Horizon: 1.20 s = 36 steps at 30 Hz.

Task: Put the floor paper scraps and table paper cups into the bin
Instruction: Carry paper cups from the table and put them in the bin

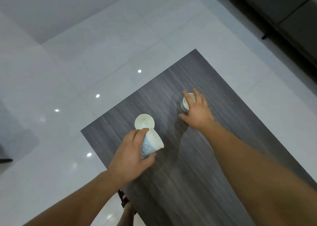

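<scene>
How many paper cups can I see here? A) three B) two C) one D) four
A: the left hand holds a tilted blue cup, a second cup stands on the table beside it, and a third cup sits under the right hand.

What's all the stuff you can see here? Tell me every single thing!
blue cup: one, light blue with a cartoon, white inside, tilted above the table
standing cup: one, white inside, upright on the table just beyond the blue cup
far cup: one, white, on the table further right
table: one, dark grey wood grain, centre to lower right
floor: shiny white tiles, around the table
dark furniture: one, dark grey, maybe a sofa, top right corner
left hand: one, grips the blue cup
right hand: one, fingers spread over the far cup
</scene>
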Each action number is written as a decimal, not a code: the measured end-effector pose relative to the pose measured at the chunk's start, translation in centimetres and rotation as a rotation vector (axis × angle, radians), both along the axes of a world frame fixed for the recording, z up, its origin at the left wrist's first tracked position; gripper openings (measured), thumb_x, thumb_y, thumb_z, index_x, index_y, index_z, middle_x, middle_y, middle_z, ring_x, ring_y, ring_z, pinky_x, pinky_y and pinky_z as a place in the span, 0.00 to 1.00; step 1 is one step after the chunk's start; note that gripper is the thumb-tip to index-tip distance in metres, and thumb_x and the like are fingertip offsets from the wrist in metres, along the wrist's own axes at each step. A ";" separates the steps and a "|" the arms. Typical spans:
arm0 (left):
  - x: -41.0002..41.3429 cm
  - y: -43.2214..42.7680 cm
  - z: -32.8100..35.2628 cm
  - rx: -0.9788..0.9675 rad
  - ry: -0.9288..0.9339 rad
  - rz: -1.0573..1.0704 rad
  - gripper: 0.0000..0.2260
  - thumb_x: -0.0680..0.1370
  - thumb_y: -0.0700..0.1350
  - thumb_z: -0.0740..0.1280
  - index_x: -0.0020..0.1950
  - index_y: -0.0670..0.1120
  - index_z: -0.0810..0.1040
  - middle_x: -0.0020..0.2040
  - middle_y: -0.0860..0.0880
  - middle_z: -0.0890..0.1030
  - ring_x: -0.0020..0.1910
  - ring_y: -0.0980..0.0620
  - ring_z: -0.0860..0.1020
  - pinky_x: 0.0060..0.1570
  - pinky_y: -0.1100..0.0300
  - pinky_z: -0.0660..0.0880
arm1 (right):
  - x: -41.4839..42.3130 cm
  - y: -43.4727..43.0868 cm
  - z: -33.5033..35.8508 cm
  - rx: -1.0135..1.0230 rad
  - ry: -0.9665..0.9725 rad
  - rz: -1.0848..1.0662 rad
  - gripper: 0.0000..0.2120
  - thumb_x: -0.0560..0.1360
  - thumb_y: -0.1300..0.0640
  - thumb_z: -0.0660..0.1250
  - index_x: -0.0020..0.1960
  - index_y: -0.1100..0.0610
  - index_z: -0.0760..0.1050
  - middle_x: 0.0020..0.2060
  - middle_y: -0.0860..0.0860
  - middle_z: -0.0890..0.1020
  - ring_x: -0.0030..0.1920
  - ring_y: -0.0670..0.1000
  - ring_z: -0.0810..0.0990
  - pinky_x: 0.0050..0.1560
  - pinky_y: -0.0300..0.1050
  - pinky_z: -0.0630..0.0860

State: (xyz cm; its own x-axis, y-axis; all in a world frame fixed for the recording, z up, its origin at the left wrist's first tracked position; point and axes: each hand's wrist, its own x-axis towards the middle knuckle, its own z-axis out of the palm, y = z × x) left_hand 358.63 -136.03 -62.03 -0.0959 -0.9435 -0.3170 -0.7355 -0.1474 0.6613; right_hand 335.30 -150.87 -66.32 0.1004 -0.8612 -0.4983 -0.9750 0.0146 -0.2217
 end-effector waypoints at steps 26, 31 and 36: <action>12.6 19.8 19.5 0.013 -0.052 0.727 0.38 0.68 0.51 0.75 0.73 0.53 0.59 0.65 0.51 0.71 0.60 0.51 0.71 0.59 0.54 0.72 | 21.9 18.6 20.6 -0.098 -0.291 0.593 0.30 0.75 0.48 0.67 0.74 0.49 0.62 0.67 0.52 0.66 0.61 0.57 0.71 0.51 0.50 0.73; 12.7 29.2 22.3 0.032 -0.039 1.016 0.37 0.67 0.48 0.75 0.72 0.54 0.60 0.65 0.52 0.70 0.61 0.51 0.72 0.59 0.53 0.72 | 25.8 23.8 23.6 -0.061 -0.342 0.844 0.32 0.75 0.47 0.66 0.76 0.48 0.59 0.68 0.50 0.65 0.62 0.54 0.70 0.52 0.47 0.72; 12.0 38.5 25.0 -0.028 -0.047 1.271 0.37 0.68 0.45 0.75 0.72 0.55 0.59 0.67 0.51 0.66 0.61 0.50 0.71 0.59 0.56 0.72 | 29.5 31.5 27.2 -0.049 -0.358 1.105 0.31 0.76 0.47 0.64 0.76 0.48 0.58 0.68 0.50 0.65 0.61 0.54 0.70 0.56 0.49 0.75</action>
